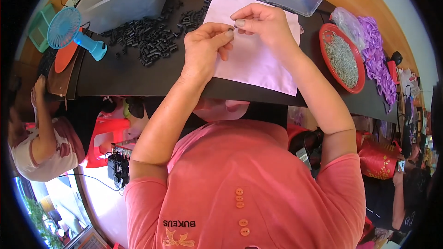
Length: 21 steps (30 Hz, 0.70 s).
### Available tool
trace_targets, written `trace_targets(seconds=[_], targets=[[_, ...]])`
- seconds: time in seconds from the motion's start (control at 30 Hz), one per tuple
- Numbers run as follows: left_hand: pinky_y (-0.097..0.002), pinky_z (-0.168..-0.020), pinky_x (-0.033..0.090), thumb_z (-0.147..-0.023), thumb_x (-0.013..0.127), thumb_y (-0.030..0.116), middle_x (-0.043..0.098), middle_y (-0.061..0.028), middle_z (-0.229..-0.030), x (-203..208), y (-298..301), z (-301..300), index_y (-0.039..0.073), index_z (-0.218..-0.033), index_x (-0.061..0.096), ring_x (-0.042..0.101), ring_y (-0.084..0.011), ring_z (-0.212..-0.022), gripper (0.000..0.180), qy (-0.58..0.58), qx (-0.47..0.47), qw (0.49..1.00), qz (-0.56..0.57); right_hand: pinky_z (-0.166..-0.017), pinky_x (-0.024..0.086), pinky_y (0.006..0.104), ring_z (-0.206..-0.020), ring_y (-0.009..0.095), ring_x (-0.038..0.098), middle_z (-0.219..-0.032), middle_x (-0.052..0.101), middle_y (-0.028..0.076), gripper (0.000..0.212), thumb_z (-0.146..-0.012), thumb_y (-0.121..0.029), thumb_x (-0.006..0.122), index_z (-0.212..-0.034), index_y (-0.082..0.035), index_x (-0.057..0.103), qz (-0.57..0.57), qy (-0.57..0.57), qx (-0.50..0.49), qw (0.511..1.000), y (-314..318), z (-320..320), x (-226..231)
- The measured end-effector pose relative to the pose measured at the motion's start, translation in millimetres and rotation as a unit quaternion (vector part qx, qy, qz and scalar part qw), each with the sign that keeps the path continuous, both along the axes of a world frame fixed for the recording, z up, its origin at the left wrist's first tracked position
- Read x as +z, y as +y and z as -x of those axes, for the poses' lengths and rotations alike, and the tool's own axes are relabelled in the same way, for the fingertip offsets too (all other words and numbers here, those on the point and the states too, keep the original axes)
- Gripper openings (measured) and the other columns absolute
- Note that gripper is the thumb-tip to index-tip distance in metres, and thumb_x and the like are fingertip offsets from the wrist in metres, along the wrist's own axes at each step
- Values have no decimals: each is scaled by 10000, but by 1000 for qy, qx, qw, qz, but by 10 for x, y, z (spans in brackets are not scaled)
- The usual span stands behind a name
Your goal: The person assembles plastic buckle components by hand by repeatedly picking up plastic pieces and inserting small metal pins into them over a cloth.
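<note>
Fingertip work, likely a fine fit or check: dark part (235, 25) up over the cloth (258, 67).
Right hand (267, 24) seems to pinch it; left hand (203, 47) pinched alongside, can't tell on what. Next calls for steady alignment.

Small pcs (154, 46) blk; cloth (258, 67) pale pink; bowl (362, 74) red; ribbon (374, 55) purple; fan (64, 27) lt blue

pink cloth (258, 71) free nearside of right hand (270, 25); 2 bins (134, 11) (translucent) block beyond.
</note>
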<state>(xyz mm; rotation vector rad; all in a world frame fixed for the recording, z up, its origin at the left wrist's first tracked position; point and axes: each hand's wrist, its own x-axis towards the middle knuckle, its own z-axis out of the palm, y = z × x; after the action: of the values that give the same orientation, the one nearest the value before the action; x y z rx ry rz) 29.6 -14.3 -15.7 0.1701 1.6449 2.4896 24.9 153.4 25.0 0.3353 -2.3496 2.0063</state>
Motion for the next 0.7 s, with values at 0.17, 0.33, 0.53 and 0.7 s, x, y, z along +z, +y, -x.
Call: trace_targets(seconds=[0.17, 0.33, 0.53, 0.7], targets=[[-226, -468, 420, -834, 680, 23, 627, -69, -702, 28, 3, -20, -57, -912, 656, 535, -106, -522, 114, -1, -8, 1000, 10, -690, 494, 238, -742, 97, 588, -820, 660, 43, 123, -827, -37, 652, -931, 19, 688, 9, 45, 11, 999, -46, -41, -59], [-237, -496, 432, -846, 665, 8, 634, -85, -745, 67, -8, -50, -67, -935, 645, 576, -134, -579, 118, 3, -9, 999, 50, -694, 490, 237, -750, 97, 589, -823, 661, 46, 108, -833, -30, 641, -918, 26, 678, 36, 45, 6, 998, -84, -62, -114], [-215, -450, 399, -826, 687, 8, 620, -53, -691, 71, -2, -67, -49, -883, 665, 536, -89, -542, 84, 8, 25, 998, 50, -704, 490, 241, -763, 100, 597, -827, 668, 42, 91, -842, -5, 619, -913, 19, 669, 12, 85, -20, 996, -120, -75, -210], [-212, -451, 393, -827, 683, -2, 619, -56, -690, 59, -10, -67, -52, -884, 664, 535, -91, -540, 78, 10, 28, 999, 46, -713, 491, 240, -779, 102, 608, -839, 673, 45, 93, -845, 6, 610, -921, 19, 662, -30, 126, -25, 991, -124, -109, -206]])
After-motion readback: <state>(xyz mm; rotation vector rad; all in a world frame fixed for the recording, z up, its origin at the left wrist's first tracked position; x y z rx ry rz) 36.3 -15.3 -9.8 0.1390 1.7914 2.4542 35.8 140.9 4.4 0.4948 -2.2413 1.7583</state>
